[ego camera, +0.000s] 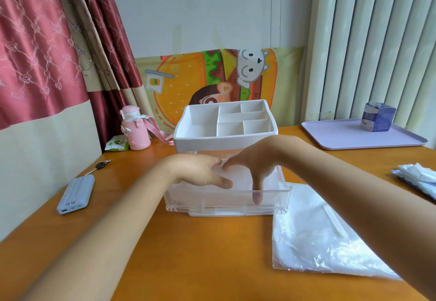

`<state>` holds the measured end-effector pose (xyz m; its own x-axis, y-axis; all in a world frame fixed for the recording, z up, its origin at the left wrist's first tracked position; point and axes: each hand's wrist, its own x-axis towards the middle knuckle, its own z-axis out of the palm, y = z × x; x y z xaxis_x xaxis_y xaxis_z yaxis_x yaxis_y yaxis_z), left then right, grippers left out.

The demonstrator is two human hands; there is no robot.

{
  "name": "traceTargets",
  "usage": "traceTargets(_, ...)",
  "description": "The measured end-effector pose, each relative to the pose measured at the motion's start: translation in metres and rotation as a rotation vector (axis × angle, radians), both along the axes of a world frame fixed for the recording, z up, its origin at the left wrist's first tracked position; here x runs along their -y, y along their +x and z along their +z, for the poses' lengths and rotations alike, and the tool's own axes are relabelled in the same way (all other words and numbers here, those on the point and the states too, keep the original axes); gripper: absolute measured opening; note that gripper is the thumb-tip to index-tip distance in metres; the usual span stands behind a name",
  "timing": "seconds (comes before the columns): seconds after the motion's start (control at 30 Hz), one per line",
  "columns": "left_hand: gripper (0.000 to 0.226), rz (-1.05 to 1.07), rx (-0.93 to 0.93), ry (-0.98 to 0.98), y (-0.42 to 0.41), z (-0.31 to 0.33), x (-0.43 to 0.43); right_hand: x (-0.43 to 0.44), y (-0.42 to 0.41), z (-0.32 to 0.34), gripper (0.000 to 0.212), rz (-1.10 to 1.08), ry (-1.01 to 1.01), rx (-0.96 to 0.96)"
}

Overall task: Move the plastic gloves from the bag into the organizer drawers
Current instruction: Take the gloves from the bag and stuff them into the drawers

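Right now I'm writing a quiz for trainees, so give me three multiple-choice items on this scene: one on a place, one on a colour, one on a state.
1. Where does the plastic bag lie?
A) on the table, right of the organizer
B) in the organizer's top compartments
C) on the floor

2. What colour is the bottle?
A) blue
B) pink
C) green

3. The clear drawer is:
A) shut
B) taken out and set aside
C) pulled out

Key:
1 A, it lies flat on the wood beside the organizer.
2 B, its body and lid are pink.
3 C, it juts forward with the left hand and right hand inside it.
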<state>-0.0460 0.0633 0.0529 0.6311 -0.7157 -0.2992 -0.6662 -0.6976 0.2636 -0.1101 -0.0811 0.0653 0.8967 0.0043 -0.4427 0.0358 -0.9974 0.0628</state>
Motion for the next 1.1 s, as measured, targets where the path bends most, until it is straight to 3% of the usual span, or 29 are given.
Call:
traceTargets(0.3, 0.081, -0.023, 0.104, 0.046, 0.000, -0.003, 0.003, -0.001, -0.012, 0.005, 0.063, 0.013, -0.035, 0.177)
traceTargets(0.47, 0.074, 0.007, 0.108, 0.009, -0.007, 0.006, -0.005, 0.011, -0.056, 0.032, 0.037, -0.028, 0.257, 0.327)
traceTargets(0.57, 0.061, 0.055, 0.130, -0.173, -0.020, 0.018, -0.013, 0.027, -0.087, 0.039, 0.019, -0.061, 0.405, 0.531)
traceTargets(0.67, 0.033, 0.029, 0.205, -0.541, -0.045, 0.023, -0.010, 0.045, -0.116, 0.037, 0.013, -0.142, 0.435, 0.722)
traceTargets(0.73, 0.016, -0.043, 0.201, -0.776, -0.072, 0.021, 0.000, 0.058, -0.131, 0.028, 0.026, -0.232, 0.386, 0.819)
traceTargets(0.8, 0.023, -0.100, 0.190, -0.906, -0.097, 0.013, 0.014, 0.071, -0.142, 0.014, 0.042, -0.342, 0.331, 0.893)
traceTargets(0.93, 0.032, -0.219, 0.090, -0.926, -0.133, -0.015, 0.051, 0.099, -0.161, -0.024, 0.050, -0.464, 0.213, 0.870)
traceTargets(1.1, 0.025, -0.318, -0.066, -0.676, -0.157, -0.065, 0.100, 0.140, -0.176, -0.076, 0.021, -0.607, 0.192, 0.632)
